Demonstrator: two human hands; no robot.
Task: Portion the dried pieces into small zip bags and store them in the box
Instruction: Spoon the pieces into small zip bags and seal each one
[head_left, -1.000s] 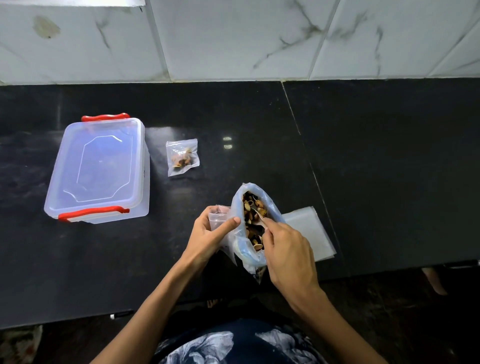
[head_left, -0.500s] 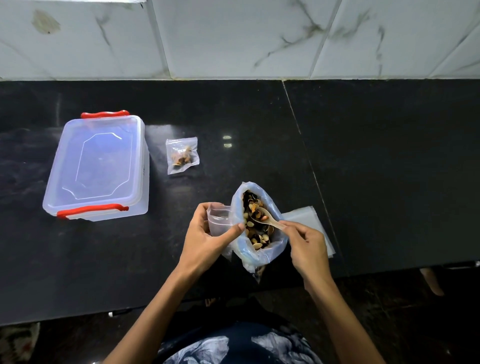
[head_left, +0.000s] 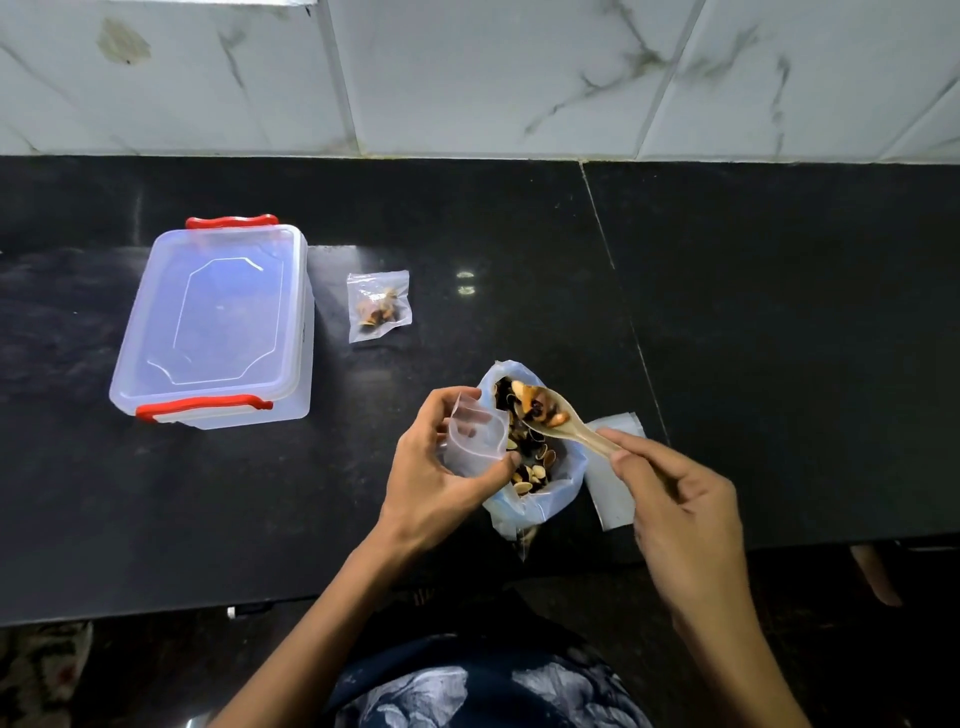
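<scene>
A closed clear plastic box (head_left: 215, 322) with red latches stands at the left of the frame, lid on. Just right of it, apart from its wall, lies one filled small zip bag (head_left: 379, 305), flat on the black counter (head_left: 779, 338). Lower centre, a large open bag (head_left: 540, 467) of dried pieces (head_left: 532, 457) stands upright near the counter's front edge. A stack of empty zip bags (head_left: 613, 483) lies flat just right of it, partly hidden behind the right hand and the large bag.

The left hand (head_left: 441, 467) pinches an empty small bag (head_left: 475, 441), thumb and fingers clamped on its sides, mouth held against the large bag's left rim. The right hand (head_left: 680, 499) grips a wooden spoon (head_left: 558, 421) by the handle, fingers curled round it; the loaded bowl hovers over the large bag's mouth, just right of the small bag.

The counter is polished black stone with one seam running diagonally. White marble-patterned wall tiles (head_left: 493, 73) fill the top of the frame. Dark floor shows below the counter edge.
</scene>
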